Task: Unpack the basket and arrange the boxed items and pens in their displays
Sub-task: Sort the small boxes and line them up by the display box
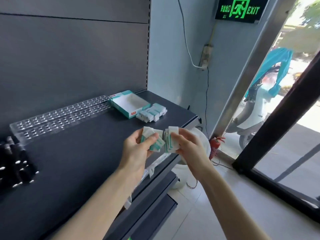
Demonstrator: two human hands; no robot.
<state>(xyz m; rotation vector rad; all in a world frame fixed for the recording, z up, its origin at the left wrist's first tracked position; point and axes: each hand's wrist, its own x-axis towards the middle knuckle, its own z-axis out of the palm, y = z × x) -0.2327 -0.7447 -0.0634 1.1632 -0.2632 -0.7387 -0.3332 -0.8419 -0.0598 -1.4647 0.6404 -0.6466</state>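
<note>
We hold both hands up over the front edge of the dark shelf, each one grasping a share of the small white-and-teal boxes. Our left hand curls around a few small boxes, the thumb pressed across their top faces and the fingers wrapped beneath, so the boxes fan out past the fingertips toward the right. Our right hand pinches a tighter stack of boxes standing on edge, thumb on the near side and fingers behind; the stack's left face nearly meets the boxes fanning from the left hand, and we cannot tell whether the two bunches touch. Beyond the fingertips, farther back on the shelf, lies an open teal-and-white display carton, its inside bare and white, and just to the right of it sits a loose cluster of more small boxes resting on the shelf surface. To the left of our left fingers, along the back of the shelf, stretches a clear perforated pen rack, and nearer to us at the far left stands a black holder with pale dots. Below our right wrist, past the shelf edge, a white round container shows on the floor.
</note>
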